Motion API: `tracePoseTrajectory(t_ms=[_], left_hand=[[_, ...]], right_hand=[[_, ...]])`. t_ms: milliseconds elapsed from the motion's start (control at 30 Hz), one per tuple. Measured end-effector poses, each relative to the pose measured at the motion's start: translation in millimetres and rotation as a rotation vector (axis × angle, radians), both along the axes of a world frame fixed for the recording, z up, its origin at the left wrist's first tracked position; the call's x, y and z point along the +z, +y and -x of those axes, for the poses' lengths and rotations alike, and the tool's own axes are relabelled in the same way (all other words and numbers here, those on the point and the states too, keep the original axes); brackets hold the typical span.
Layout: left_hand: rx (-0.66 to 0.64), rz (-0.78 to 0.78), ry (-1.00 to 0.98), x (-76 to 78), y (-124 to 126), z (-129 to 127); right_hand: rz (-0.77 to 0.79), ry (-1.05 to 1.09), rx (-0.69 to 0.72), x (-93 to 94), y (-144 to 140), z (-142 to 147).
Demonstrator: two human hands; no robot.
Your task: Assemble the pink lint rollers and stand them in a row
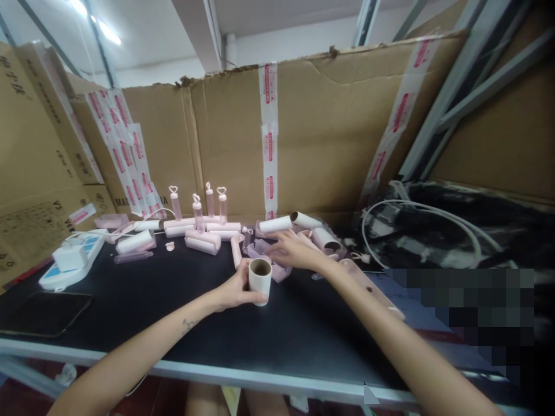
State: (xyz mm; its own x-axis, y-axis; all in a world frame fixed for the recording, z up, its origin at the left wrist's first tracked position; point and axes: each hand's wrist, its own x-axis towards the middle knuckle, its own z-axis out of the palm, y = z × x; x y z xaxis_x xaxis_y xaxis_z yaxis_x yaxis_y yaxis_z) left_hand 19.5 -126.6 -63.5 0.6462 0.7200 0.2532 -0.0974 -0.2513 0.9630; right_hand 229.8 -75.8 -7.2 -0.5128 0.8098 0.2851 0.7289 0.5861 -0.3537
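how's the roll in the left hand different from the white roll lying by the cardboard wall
The white paper roll with a brown cardboard core stands upright in the left hand, its open end facing up; the long white roll lying near the taped cardboard wall lies on its side, untouched. The held roll looks shorter and stubbier, the lying one longer and slimmer. Both are white cylinders on the black tabletop.

The left hand grips an upright paper roll; the right hand touches pink parts.
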Motion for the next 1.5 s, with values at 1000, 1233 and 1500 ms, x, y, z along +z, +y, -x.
tracePoseTrajectory(t_ms=[1000,1233,1500], left_hand=[[0.211,-0.076,-0.201,24.6,10,12],[0.45,0.127,-0.578,40.1,12,15],[0.419,0.432,-0.73,44.7,10,11]], right_hand=[[-0.042,0.087,-0.004,7.6,-17,13],[0.053,-0.271,0.07,2.6,-5,0],[0.035,0.469,0.241,21.5,-46,27]])
